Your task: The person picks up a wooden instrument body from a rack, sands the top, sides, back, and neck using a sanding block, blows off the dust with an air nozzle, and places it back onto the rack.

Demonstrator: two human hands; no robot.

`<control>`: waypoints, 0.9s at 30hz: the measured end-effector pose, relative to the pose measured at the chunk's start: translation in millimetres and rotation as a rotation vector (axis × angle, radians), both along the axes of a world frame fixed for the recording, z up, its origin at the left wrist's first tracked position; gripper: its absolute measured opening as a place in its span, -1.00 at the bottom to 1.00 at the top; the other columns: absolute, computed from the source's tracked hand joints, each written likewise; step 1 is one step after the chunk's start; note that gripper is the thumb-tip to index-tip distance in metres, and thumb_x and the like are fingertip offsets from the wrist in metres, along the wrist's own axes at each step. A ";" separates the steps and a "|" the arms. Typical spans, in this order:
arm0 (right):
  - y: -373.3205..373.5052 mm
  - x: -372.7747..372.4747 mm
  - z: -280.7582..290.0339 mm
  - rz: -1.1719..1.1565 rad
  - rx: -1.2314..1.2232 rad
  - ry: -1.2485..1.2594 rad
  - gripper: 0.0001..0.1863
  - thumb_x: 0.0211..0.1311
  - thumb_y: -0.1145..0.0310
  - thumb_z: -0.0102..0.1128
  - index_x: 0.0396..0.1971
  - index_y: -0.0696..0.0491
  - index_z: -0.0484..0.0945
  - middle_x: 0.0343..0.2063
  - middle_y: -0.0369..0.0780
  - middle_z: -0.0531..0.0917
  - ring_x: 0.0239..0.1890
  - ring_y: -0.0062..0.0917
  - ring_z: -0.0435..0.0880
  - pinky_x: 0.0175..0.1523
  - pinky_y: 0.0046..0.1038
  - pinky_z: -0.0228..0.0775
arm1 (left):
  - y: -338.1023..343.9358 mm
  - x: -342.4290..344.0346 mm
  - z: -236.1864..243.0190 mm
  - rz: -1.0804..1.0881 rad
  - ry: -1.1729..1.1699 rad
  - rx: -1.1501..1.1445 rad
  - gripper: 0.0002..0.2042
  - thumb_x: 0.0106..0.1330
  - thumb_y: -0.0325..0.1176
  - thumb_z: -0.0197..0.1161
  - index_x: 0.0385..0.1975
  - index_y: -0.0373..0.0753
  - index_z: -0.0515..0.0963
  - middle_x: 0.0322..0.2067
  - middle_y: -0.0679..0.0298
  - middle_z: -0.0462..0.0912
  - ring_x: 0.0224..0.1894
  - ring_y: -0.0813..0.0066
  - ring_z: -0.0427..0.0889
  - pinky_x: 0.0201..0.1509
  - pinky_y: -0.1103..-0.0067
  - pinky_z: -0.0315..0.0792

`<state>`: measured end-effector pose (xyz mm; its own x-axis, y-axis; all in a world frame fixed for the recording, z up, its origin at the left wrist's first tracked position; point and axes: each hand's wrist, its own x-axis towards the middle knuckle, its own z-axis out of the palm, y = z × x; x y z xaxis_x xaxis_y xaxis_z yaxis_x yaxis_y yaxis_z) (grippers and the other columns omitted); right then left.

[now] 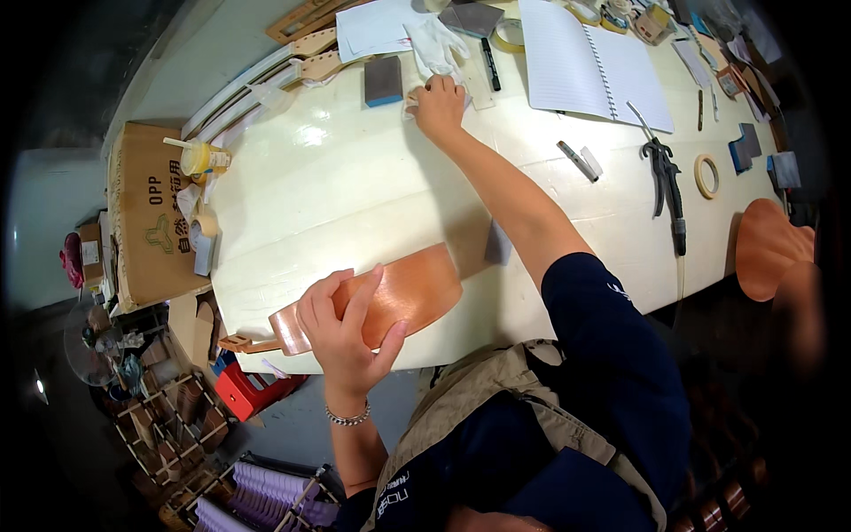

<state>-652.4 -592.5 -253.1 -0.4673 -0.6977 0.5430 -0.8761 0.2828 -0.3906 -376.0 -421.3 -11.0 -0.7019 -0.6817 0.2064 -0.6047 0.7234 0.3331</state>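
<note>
My left hand grips a glossy orange-brown wooden instrument body at the table's near edge, thumb below and fingers spread over its curved side. A small brown piece like a headstock juts out past the body's left end. Stretched across to the far side, my right hand has its fingers curled down on something pale and crumpled, mostly hidden under them. Just beyond it lies a white glove. A grey and blue sanding block sits to its left, a black marker to its right.
An open spiral notebook, an air blow gun, a tape roll and a pen lie rightward. Pale instrument necks, a drink cup and a cardboard box stand left. Another orange-brown body is at far right.
</note>
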 end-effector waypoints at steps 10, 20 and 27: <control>224.9 56.1 112.8 0.397 -0.168 -1.149 -0.86 0.07 0.39 0.24 -0.36 0.07 0.65 -0.52 -0.28 0.62 -0.41 -0.60 0.58 -0.32 -0.60 0.39 | -10.7 10.3 -13.6 0.009 0.040 0.133 -0.50 0.00 -0.11 0.28 -0.02 -0.15 0.51 -0.24 0.19 0.41 -0.15 0.28 0.31 0.00 0.44 0.22; 283.4 155.3 116.8 0.372 -0.543 -0.921 -0.78 -0.22 0.53 0.42 -0.46 0.06 0.63 -0.41 -0.28 0.60 -0.38 -0.52 0.55 -0.28 -0.53 0.40 | -9.3 8.8 -19.2 -0.130 0.032 0.029 -0.47 0.10 -0.03 0.21 0.04 -0.20 0.46 -0.25 0.19 0.41 -0.16 0.28 0.31 -0.01 0.45 0.22; 280.5 151.2 124.7 0.415 -0.553 -0.891 -0.80 -0.23 0.52 0.42 -0.50 0.05 0.62 -0.48 -0.30 0.61 -0.40 -0.50 0.55 -0.30 -0.52 0.37 | -8.7 12.8 -23.2 -0.164 0.034 0.034 -0.46 0.16 0.06 0.12 0.04 -0.19 0.47 -0.23 0.17 0.41 -0.13 0.29 0.32 0.01 0.46 0.24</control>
<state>-501.2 -312.0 -128.3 -0.6309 -0.6561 0.4141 -0.2080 -0.3711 -0.9050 -363.2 -430.1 -34.3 -0.7976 -0.5653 0.2104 -0.4671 0.7995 0.3776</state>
